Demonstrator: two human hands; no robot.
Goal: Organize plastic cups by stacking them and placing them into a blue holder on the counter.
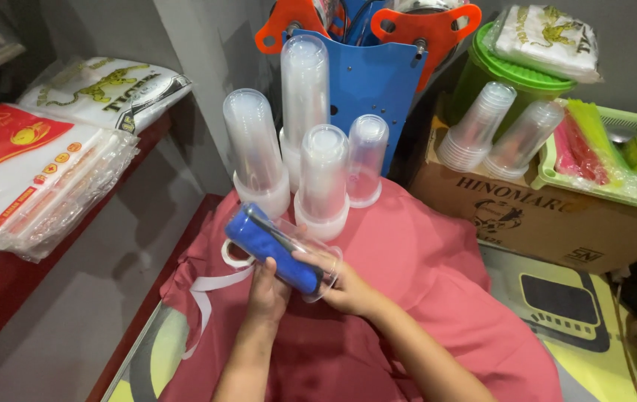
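Observation:
Both hands hold a clear plastic cup (317,262) lying on its side, with a rolled blue cloth (270,243) stuffed into it and sticking out toward the upper left. My left hand (268,292) grips from below at the cup's left side. My right hand (342,286) holds the cup's rim end from the right. They hover over a pink cloth (415,268) spread on the surface.
Several upside-down stacks of clear cups (311,141) stand just behind the hands. A blue and orange machine (370,74) rises at the back. A cardboard box (549,216) with more cup stacks (501,130) sits right; bagged packs (43,164) lie on the left shelf.

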